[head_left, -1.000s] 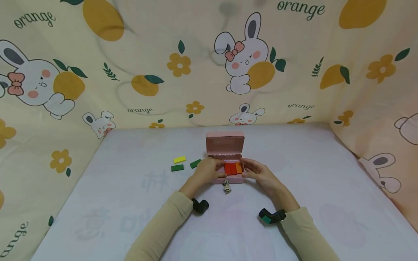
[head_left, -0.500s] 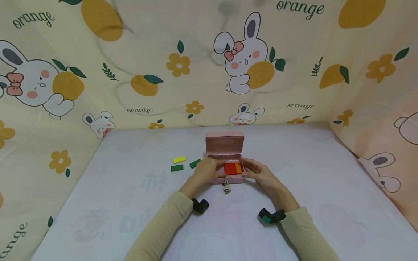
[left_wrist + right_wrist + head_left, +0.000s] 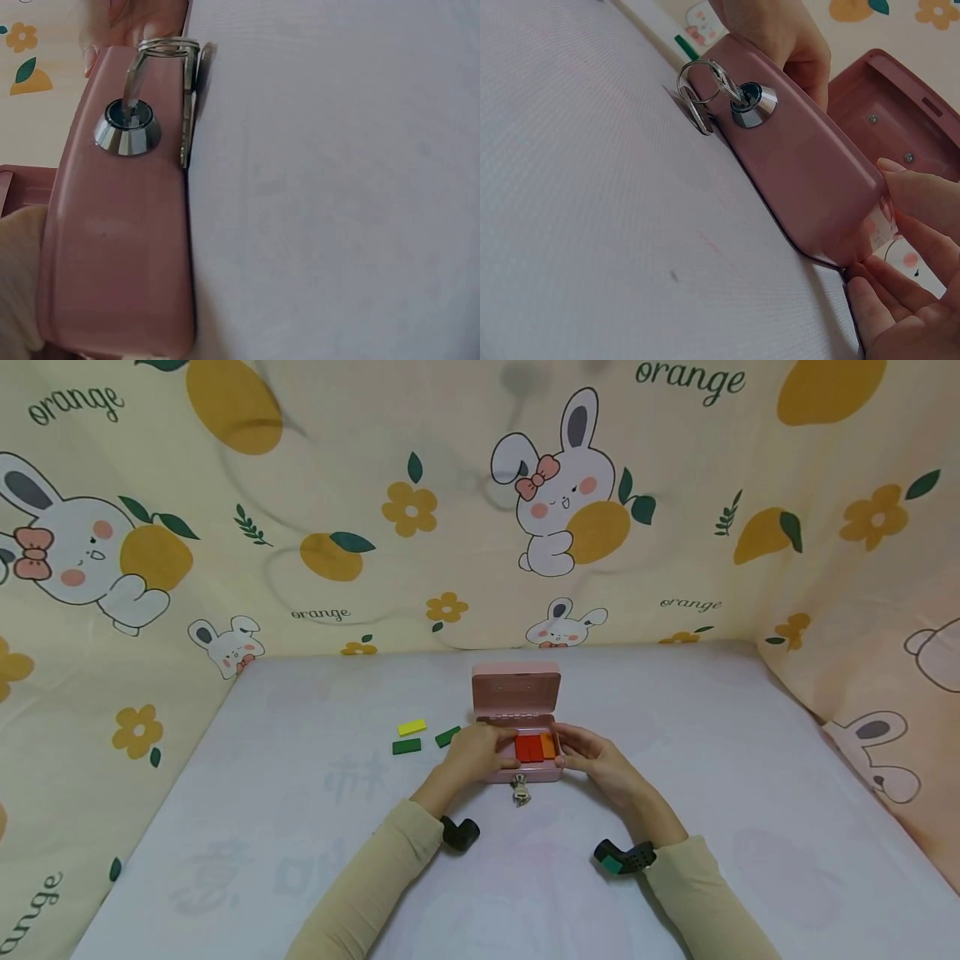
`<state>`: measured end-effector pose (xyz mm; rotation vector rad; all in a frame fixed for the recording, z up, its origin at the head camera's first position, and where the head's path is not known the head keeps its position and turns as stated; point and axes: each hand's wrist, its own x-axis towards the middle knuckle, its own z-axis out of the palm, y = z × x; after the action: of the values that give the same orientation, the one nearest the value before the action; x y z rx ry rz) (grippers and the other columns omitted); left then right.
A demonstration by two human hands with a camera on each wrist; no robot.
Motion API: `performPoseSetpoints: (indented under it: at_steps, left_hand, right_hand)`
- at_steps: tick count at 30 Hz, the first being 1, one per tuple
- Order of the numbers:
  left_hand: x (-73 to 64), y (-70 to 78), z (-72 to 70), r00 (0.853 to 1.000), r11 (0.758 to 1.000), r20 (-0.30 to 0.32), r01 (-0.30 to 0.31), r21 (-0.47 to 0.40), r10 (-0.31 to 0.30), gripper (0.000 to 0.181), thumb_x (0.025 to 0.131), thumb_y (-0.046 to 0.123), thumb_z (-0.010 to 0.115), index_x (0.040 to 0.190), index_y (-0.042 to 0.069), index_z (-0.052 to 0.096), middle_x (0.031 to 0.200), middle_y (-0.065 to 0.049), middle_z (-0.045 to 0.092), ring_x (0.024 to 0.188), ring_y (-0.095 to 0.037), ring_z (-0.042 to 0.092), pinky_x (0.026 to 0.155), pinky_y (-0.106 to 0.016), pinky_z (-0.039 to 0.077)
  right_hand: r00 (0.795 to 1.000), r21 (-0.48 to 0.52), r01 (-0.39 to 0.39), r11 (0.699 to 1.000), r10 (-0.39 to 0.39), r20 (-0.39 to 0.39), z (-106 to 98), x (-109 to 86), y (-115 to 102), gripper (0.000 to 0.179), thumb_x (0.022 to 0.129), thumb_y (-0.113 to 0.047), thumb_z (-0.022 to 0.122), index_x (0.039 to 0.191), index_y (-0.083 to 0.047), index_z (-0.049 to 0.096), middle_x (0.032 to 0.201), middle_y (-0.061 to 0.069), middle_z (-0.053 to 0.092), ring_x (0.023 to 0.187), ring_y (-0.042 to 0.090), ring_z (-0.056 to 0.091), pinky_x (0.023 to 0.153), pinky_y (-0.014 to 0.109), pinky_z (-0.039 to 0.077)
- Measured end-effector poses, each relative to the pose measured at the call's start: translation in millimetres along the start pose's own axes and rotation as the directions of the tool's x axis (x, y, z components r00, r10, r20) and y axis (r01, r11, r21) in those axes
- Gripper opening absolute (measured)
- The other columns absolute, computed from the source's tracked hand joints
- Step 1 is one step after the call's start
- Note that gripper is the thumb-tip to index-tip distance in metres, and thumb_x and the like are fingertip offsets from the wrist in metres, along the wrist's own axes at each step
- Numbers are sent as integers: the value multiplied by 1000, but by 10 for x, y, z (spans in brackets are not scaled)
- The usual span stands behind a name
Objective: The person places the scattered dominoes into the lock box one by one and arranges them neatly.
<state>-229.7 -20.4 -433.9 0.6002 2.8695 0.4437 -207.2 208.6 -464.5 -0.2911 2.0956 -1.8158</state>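
Observation:
A pink metal cash box [image 3: 516, 693] stands on the table with its lid raised. Inside lie red blocks [image 3: 528, 748] and an orange block [image 3: 548, 746], side by side. My left hand [image 3: 472, 752] reaches over the box's left end, fingertips and thumb down at the left edge of the red blocks; I cannot tell whether it pinches one. My right hand [image 3: 596, 756] holds the right end, its thumb [image 3: 907, 184] at the rim and the fingers lower along the end wall. A key on a ring [image 3: 699, 82] sits in the front lock [image 3: 754, 105].
Left of the box lie a yellow block [image 3: 412, 727] and two green ones, one green block [image 3: 407, 746] nearer me and another green block [image 3: 447, 736] close by my left hand. A patterned cloth [image 3: 360, 485] hangs behind the white table [image 3: 675, 693].

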Motion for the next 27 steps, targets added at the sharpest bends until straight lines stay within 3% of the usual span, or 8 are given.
performPoseSetpoints:
  at_steps: [3, 9, 13, 20, 24, 27]
  left_hand:
    - [0, -5, 1, 1000, 1000, -2, -1, 0, 1, 57, 82, 44, 73, 133, 25, 59, 130, -5, 63, 112, -22, 56, 95, -37, 49]
    - [12, -26, 16, 1000, 1000, -12, -11, 23, 11, 56, 82, 47, 72, 132, 25, 60, 120, -4, 68, 101, -19, 56, 86, -32, 50]
    - [20, -47, 26, 1000, 1000, -19, -20, -9, 19, 55, 83, 45, 71, 132, 24, 60, 120, -4, 67, 102, -19, 56, 87, -32, 50]
    - [0, -93, 35, 998, 991, -44, -40, -129, 35, 49, 84, 39, 72, 130, 23, 62, 116, -5, 68, 94, -18, 53, 79, -29, 46]
    - [-14, -119, 33, 994, 978, -84, -80, -193, 65, 43, 86, 35, 71, 126, 21, 65, 99, -4, 67, 85, -15, 50, 68, -23, 38]
    - [-19, -140, 37, 990, 966, -113, -106, -237, 81, 39, 86, 31, 71, 123, 20, 67, 83, -2, 58, 79, -14, 47, 63, -21, 32]
  right_hand:
    - [1000, -10, -5, 1000, 5, -2, -3, 2, 3, 63, 93, -13, 61, 149, -5, 33, 159, 18, 25, 149, 37, 22, 104, 13, 36]
    - [1000, -28, -15, 999, 15, -3, -2, 5, -12, 63, 93, -14, 61, 149, -6, 33, 158, 19, 27, 149, 37, 23, 113, 33, 27]
    - [1000, -25, -17, 1000, 17, -5, 5, 10, -19, 62, 94, -14, 61, 149, -6, 33, 158, 18, 27, 149, 36, 23, 114, 38, 25]
    - [999, -33, -35, 999, 35, -15, 3, 5, -2, 61, 94, -15, 60, 149, -8, 35, 158, 17, 29, 148, 35, 25, 111, 27, 32]
    - [1000, -26, -27, 999, 27, -12, 1, -1, 1, 61, 94, -16, 61, 149, -8, 35, 157, 18, 30, 148, 36, 25, 106, 15, 37]
    - [1000, -23, -22, 999, 22, -10, -2, 1, 3, 62, 93, -16, 61, 149, -8, 35, 157, 18, 30, 148, 36, 25, 105, 12, 37]
